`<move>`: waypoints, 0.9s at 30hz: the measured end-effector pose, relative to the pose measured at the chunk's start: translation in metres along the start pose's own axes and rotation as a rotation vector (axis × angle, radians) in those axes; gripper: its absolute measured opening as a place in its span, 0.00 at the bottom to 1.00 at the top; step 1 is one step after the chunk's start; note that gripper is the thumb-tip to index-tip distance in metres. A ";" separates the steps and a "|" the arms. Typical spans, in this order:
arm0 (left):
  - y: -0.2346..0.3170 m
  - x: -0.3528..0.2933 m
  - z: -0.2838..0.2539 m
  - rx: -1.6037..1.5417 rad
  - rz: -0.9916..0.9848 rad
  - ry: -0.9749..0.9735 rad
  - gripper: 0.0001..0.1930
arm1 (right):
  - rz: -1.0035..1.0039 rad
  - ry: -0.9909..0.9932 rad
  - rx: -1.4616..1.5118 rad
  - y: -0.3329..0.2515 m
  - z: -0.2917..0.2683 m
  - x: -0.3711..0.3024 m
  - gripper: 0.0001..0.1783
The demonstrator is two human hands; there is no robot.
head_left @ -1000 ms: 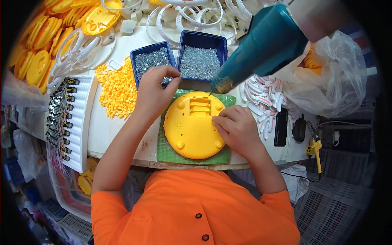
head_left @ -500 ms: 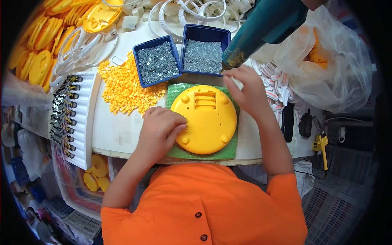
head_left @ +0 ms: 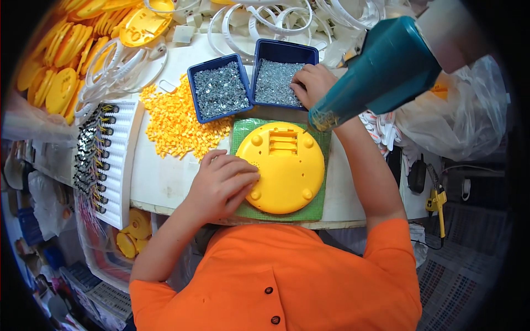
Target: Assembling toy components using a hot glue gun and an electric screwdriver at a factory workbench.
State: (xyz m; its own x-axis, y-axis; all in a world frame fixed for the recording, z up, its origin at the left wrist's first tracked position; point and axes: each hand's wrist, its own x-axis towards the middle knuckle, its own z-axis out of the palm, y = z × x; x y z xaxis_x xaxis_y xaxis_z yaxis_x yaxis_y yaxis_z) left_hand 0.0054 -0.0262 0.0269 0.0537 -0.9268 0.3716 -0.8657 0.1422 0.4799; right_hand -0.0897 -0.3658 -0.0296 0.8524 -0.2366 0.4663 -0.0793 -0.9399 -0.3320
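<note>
A round yellow plastic housing (head_left: 284,190) lies underside up on a green mat (head_left: 238,129), its battery compartment (head_left: 283,142) at the far side. My left hand (head_left: 223,185) rests on the housing's left edge, fingers stretched and slightly apart. My right hand (head_left: 313,85) reaches into the right blue bin (head_left: 287,49), which holds small silvery screws (head_left: 270,83). Its fingers are curled down at the screws; what they pinch, if anything, is hidden. Beside my right wrist hangs a teal power screwdriver (head_left: 375,71), its tip over the housing's upper right.
A second blue bin (head_left: 193,71) holds silvery metal bits. Left of it lie a heap of small yellow pieces (head_left: 179,129) and a white foam tray (head_left: 124,160) with wired parts. Yellow covers (head_left: 61,91), white rings (head_left: 105,71) and a clear plastic bag (head_left: 458,116) surround the work area.
My right hand has moved from beside the screwdriver tip, where something white showed in it, into the screw bin. The screwdriver now hangs farther right and lower. My left fingers have straightened out.
</note>
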 end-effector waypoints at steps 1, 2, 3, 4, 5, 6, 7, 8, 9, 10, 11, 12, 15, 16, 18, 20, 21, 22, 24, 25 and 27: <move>-0.005 0.006 -0.003 -0.070 -0.011 -0.025 0.10 | -0.029 -0.001 -0.077 0.002 0.000 -0.001 0.05; -0.011 0.016 -0.003 -0.071 -0.010 -0.018 0.10 | 0.041 -0.024 -0.034 0.005 -0.001 -0.003 0.05; -0.019 0.031 -0.004 -0.059 0.004 0.034 0.10 | 0.027 -0.026 -0.032 -0.001 -0.004 0.001 0.05; -0.028 0.046 -0.004 -0.048 0.018 0.086 0.10 | 0.076 -0.012 0.083 -0.009 -0.008 0.001 0.05; -0.038 0.064 -0.002 -0.048 0.001 0.121 0.10 | 0.125 0.000 0.197 -0.017 -0.014 0.002 0.05; -0.046 0.083 0.001 -0.047 -0.016 0.156 0.09 | 0.152 -0.023 0.181 -0.023 -0.018 0.004 0.05; -0.054 0.102 0.007 -0.051 -0.013 0.168 0.09 | 0.145 -0.026 0.171 -0.027 -0.024 0.004 0.05; -0.063 0.118 0.012 0.072 -0.025 0.202 0.09 | 0.178 -0.029 0.171 -0.031 -0.027 0.005 0.05; -0.074 0.128 0.017 0.194 -0.038 0.234 0.09 | 0.212 -0.032 0.172 -0.034 -0.029 0.006 0.05; -0.086 0.135 0.022 0.197 -0.040 0.241 0.09 | 0.230 -0.042 0.179 -0.032 -0.027 0.006 0.06; -0.093 0.143 0.026 0.282 -0.026 0.235 0.08 | 0.231 -0.042 0.171 -0.032 -0.027 0.005 0.06; -0.099 0.148 0.031 0.368 -0.012 0.227 0.07 | 0.253 -0.001 0.244 -0.032 -0.027 0.004 0.06; -0.105 0.147 0.039 0.308 -0.040 0.204 0.06 | 0.171 0.063 0.183 -0.053 -0.041 0.005 0.06; -0.105 0.145 0.039 0.305 -0.038 0.201 0.06 | 0.061 0.084 0.054 -0.061 -0.047 0.004 0.06; -0.100 0.148 0.041 0.230 -0.057 0.220 0.06 | 0.226 0.040 0.133 -0.051 -0.051 -0.017 0.06; -0.101 0.143 0.042 0.225 -0.059 0.242 0.06 | 0.474 -0.132 0.217 -0.062 -0.061 -0.024 0.09; -0.101 0.142 0.042 0.222 -0.063 0.268 0.06 | 0.477 -0.130 0.215 -0.072 -0.067 -0.025 0.09; -0.101 0.141 0.042 0.220 -0.059 0.268 0.06 | 0.518 -0.107 0.337 -0.082 -0.071 -0.026 0.09; -0.098 0.143 0.040 0.186 -0.099 0.233 0.05 | 0.638 -0.147 0.467 -0.087 -0.073 -0.036 0.10; -0.098 0.143 0.041 0.185 -0.095 0.230 0.05 | 0.640 -0.143 0.467 -0.090 -0.074 -0.041 0.10; -0.099 0.144 0.043 0.202 -0.076 0.305 0.05 | 0.680 -0.177 0.479 -0.097 -0.074 -0.048 0.09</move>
State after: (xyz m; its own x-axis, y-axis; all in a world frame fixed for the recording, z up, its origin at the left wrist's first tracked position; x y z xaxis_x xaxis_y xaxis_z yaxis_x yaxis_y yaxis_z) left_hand 0.0770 -0.1883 -0.0015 0.2414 -0.7814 0.5754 -0.9325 -0.0228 0.3604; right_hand -0.1610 -0.2813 0.0411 0.7701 -0.6327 -0.0818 -0.4098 -0.3924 -0.8235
